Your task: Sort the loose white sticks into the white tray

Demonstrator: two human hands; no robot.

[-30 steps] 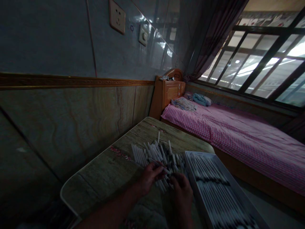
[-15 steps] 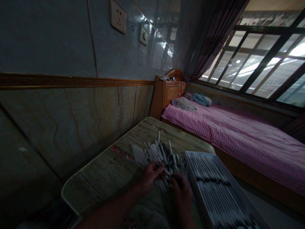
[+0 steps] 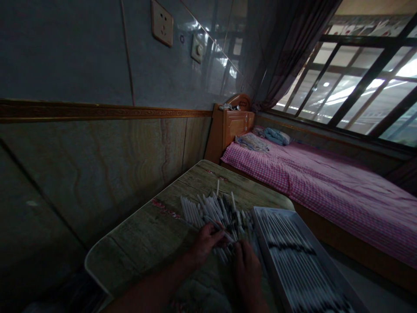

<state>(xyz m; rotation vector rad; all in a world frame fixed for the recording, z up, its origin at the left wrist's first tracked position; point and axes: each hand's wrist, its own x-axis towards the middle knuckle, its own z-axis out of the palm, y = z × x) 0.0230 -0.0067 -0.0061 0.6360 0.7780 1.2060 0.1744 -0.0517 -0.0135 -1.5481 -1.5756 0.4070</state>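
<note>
My left hand (image 3: 208, 240) is closed around a slim white pen (image 3: 228, 237) that slants down to the right. At the pen's lower right end, the fingers of my right hand (image 3: 247, 263) are pinched together on it. Dim light hides the exact contact at the fingertips. Just beyond my hands lies a loose pile of white pens (image 3: 211, 206), some with dark parts among them. A row of pale pens (image 3: 190, 211) lies side by side at the pile's left. Several more pen pieces show under my hands.
A shallow white box (image 3: 272, 265) filled with rows of white pens with black parts stands right of my right hand. All this rests on a marble-patterned table (image 3: 140, 243) against the tiled wall (image 3: 130, 152). Past the table is a bed (image 3: 312, 182) with a pink checked sheet.
My right hand has turned slightly, its fingers now straighter and closer together at the pen's end. My left hand and the pen have hardly moved.
</note>
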